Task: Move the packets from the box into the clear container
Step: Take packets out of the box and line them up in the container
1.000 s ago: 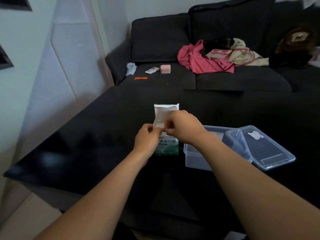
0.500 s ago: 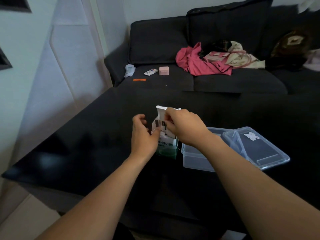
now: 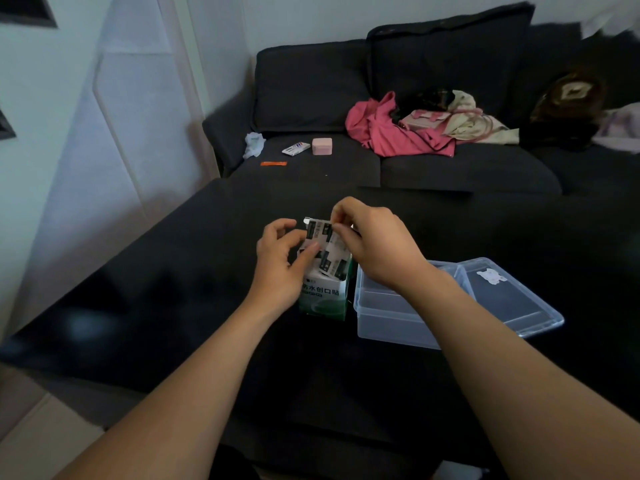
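Right hand (image 3: 375, 242): a bunch of packets (image 3: 329, 247) is pinched at its top, half drawn out of the box (image 3: 323, 297).
Left hand (image 3: 282, 259): thumb pressed on the packets, fingers loosely curled.
Clear container (image 3: 388, 317): open, just right of the box on the worktop (image 3: 173, 289).
Risk: loose packets could be spilled, or the unsteadied box tipped.

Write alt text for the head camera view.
The right hand pinches black-and-white packets out of a green-and-white cardboard box on a black table; the left hand steadies them, beside an open clear plastic container.
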Available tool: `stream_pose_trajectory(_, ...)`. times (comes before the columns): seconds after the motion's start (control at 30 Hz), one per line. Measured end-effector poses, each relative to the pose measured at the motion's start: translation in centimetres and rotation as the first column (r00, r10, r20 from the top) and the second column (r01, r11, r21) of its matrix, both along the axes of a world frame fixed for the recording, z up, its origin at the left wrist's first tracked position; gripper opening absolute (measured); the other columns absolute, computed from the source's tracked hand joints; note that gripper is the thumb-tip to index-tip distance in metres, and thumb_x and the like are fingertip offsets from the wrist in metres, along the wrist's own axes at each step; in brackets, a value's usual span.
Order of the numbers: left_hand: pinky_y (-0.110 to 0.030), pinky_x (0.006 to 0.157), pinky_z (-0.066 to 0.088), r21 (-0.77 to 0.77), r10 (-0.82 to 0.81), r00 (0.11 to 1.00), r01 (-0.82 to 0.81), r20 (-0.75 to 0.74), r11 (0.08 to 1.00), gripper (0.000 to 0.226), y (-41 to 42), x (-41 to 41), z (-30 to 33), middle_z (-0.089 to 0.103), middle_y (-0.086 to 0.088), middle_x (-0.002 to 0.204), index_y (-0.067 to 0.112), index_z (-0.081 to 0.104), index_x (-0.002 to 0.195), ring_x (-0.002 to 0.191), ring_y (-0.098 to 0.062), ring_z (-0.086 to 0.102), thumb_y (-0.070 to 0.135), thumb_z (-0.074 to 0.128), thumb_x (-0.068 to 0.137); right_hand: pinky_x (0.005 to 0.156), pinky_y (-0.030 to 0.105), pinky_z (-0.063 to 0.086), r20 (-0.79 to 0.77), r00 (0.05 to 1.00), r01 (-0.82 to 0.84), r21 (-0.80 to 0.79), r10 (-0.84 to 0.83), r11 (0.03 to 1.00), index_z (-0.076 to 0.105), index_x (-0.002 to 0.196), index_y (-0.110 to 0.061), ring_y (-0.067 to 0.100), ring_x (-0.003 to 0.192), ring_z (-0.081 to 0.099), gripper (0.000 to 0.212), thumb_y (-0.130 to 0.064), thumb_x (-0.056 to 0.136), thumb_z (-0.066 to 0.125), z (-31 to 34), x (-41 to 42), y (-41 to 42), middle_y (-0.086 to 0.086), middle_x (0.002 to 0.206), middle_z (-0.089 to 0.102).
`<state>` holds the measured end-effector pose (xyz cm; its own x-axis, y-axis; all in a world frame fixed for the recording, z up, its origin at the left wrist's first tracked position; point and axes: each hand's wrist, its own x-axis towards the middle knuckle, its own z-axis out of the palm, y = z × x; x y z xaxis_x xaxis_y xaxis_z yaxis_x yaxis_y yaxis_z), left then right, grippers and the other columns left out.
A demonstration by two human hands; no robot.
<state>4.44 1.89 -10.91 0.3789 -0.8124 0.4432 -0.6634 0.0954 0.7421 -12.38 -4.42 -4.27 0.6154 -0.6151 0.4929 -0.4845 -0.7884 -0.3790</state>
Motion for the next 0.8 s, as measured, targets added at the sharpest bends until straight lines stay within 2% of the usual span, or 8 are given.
stream_pose_trajectory(0.1,-0.029,0.104,0.041,-0.03,-0.015,0.997,0.017,0.075,0.999,0.019,0.1,-1.1,0.5,0.045,0.007,0.126,0.009,0.07,0.105,0.125,-0.019,0.044,0.024,0.061,0.099,0.071,0.048,0.057,0.115,0.993,0.019,0.076,-0.027,0.997,0.06,0.099,-0.025,0.018,0.078,0.067,0.002,-0.024,0.098,0.06,-0.5,-0.2,-0.3,-0.006,0.085,0.069)
stream_pose_trajectory(0.2,-0.018,0.084,0.041,-0.071,-0.024,0.993,0.032,0.115,0.997,0.008,0.2,-2.0,0.9,0.056,0.005,0.114,0.014,0.064,0.1,0.107,-0.015,0.055,0.017,0.057,0.101,0.071,0.045,0.059,0.187,0.98,0.038,0.15,-0.066,0.988,0.062,0.097,-0.026,0.01,0.075,0.066,0.004,-0.022,0.097,0.062,-0.8,-0.2,-0.5,-0.009,0.084,0.068)
stream_pose_trajectory(0.3,-0.017,0.062,0.045,-0.089,-0.019,0.999,0.022,0.035,0.996,0.013,0.2,-2.5,1.0,0.066,0.001,0.089,0.01,0.06,0.092,0.078,-0.009,0.063,0.015,0.054,0.103,0.064,0.04,0.061,0.26,0.962,0.013,0.262,-0.083,0.965,0.064,0.099,-0.023,0.009,0.067,0.068,0.007,-0.016,0.097,0.064,-0.9,-0.2,-0.4,-0.006,0.085,0.069)
stream_pose_trajectory(0.37,-0.012,0.056,0.044,-0.095,-0.022,1.0,0.022,0.01,0.995,0.016,0.5,-2.9,1.2,0.064,0.005,0.079,0.009,0.058,0.089,0.07,-0.002,0.063,0.013,0.054,0.103,0.066,0.04,0.062,0.271,0.958,0.006,0.299,-0.091,0.954,0.064,0.102,-0.023,0.01,0.072,0.07,0.013,-0.014,0.094,0.068,-1.0,-0.1,-0.5,-0.005,0.088,0.07)
stream_pose_trajectory(0.47,-0.009,0.053,0.042,-0.116,-0.036,0.999,0.037,0.01,0.993,0.017,0.8,-3.5,1.5,0.059,0.009,0.072,0.012,0.055,0.086,0.064,0.007,0.06,0.01,0.054,0.103,0.07,0.041,0.062,0.255,0.963,0.001,0.331,-0.091,0.944,0.066,0.109,-0.023,0.013,0.081,0.071,0.024,-0.011,0.088,0.074,-1.0,-0.2,-0.5,-0.003,0.094,0.071)
stream_pose_trajectory(0.53,-0.01,0.052,0.043,-0.123,-0.041,0.999,0.042,0.004,0.992,0.019,0.8,-3.7,1.4,0.06,0.009,0.072,0.015,0.054,0.085,0.064,0.006,0.061,0.01,0.054,0.103,0.071,0.038,0.063,0.267,0.958,0.008,0.346,-0.107,0.938,0.069,0.11,-0.019,0.013,0.083,0.071,0.024,-0.009,0.089,0.073,-0.7,-0.6,-0.6,-0.003,0.098,0.072)
stream_pose_trajectory(0.67,-0.017,0.054,0.047,-0.162,-0.004,1.0,-0.001,-0.027,0.987,0.017,0.5,-3.6,1.1,0.067,0.007,0.081,0.015,0.057,0.088,0.071,-0.004,0.065,0.013,0.053,0.104,0.066,0.029,0.063,0.431,0.887,-0.072,0.484,-0.166,0.872,0.072,0.104,-0.012,0.012,0.068,0.069,0.017,0.0,0.091,0.069,1.3,-2.4,-0.9,0.009,0.088,0.074)
stream_pose_trajectory(0.8,-0.01,0.059,0.044,-0.257,0.067,0.994,-0.087,-0.085,0.962,0.016,0.5,-3.7,2.6,0.067,0.01,0.084,0.012,0.059,0.091,0.076,0.0,0.064,0.013,0.051,0.104,0.065,0.023,0.061,0.563,0.801,-0.22,0.592,-0.202,0.775,0.071,0.105,-0.003,0.011,0.065,0.07,0.015,0.002,0.092,0.067,2.3,-4.1,-0.9,0.011,0.084,0.076)
